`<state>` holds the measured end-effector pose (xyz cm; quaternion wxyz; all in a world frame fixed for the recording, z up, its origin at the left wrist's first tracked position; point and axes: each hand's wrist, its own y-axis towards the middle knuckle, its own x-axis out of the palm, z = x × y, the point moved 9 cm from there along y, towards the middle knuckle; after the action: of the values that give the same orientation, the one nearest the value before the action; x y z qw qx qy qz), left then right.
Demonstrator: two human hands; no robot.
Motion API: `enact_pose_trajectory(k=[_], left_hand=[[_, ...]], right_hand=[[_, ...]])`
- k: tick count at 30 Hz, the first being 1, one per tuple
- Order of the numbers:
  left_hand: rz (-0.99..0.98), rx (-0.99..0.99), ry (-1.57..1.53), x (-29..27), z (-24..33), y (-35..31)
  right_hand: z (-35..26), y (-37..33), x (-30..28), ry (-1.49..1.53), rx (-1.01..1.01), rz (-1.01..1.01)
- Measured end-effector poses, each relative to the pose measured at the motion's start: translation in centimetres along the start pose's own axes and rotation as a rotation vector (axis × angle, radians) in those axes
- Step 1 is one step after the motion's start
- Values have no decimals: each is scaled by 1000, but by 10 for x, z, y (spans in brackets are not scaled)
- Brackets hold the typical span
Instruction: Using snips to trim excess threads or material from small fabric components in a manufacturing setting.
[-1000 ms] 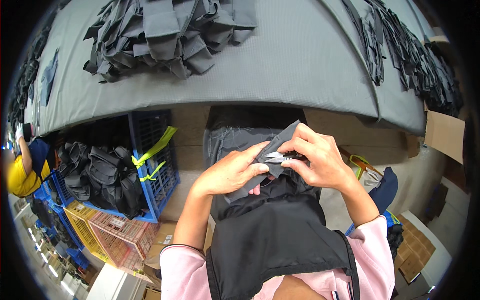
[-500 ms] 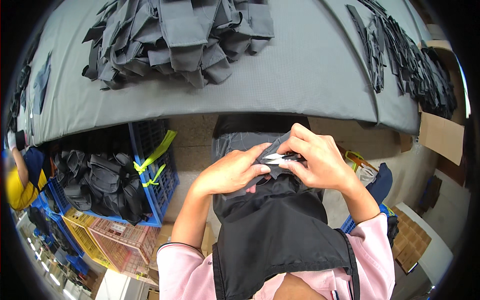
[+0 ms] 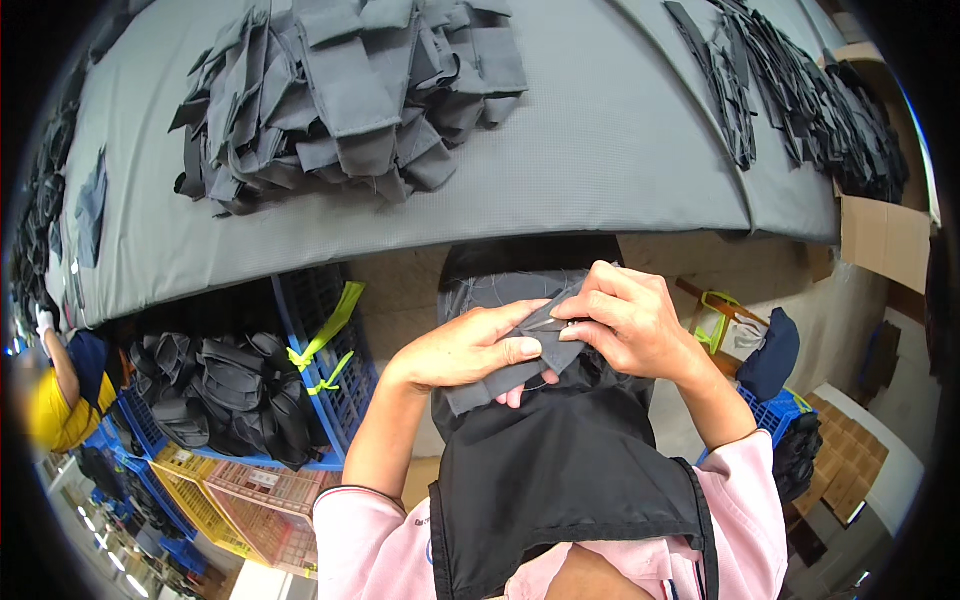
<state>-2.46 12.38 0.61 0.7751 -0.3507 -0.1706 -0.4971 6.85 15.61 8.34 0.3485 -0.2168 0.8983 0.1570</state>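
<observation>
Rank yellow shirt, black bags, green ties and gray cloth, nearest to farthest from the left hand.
1. Gray cloth: in left hand.
2. Green ties: left, on blue crate.
3. Black bags: farther left, inside it.
4. Yellow shirt: far left.

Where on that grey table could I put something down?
The broadest bare patch of grey table lies between the central fabric pile and the dark strips at right; a second, between that pile and the loose bluish piece at left. Crowded: pile and strips themselves.

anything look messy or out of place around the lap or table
Mildly, yes: pale loose threads lie strewn on the dark cloth over the lap, standing out against it. The grey fabric pieces on the table sit in an uneven heap.
</observation>
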Motion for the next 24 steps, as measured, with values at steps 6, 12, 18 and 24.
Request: enact_pose_trajectory(k=[6,12,18,24], left_hand=[[115,47,-70,6,0,15],[268,93,30,6,5,36],[378,292,-158,8,22,56],[407,363,-177,18,30,72]], right_hand=[[2,-14,-13,-103,21,56],[28,-29,-51,194,215,332],[61,-65,-74,244,389,543],[52,-75,-97,-82,285,629]])
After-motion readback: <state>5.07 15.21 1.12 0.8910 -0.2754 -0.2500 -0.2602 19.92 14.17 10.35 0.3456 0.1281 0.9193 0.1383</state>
